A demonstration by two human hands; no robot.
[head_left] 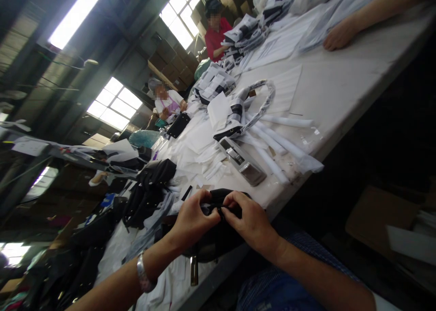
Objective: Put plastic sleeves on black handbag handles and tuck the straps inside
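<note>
A black handbag (pixel 218 240) lies at the near edge of the table, below both my hands. My left hand (pixel 195 215), with a silvery bracelet on its wrist, pinches the bag's upper edge between thumb and fingers. Close beside it, my right hand (pixel 248 218) grips the same edge, its thumb and forefinger pressed together. The two thumbs almost meet over the dark opening; the exact part between the fingertips is too dark to make out. A gold-coloured metal piece (pixel 194 270) hangs below the bag's left side. Beyond my hands stands a grey tape dispenser (pixel 242 162).
White padded rolls (pixel 286 143) and a wrapped bag with a looped handle (pixel 235 113) lie past the dispenser. Black bags (pixel 150 184) are piled to the left. A co-worker's hand (pixel 340 34) rests on plastic at the upper right. Two people work at the far side.
</note>
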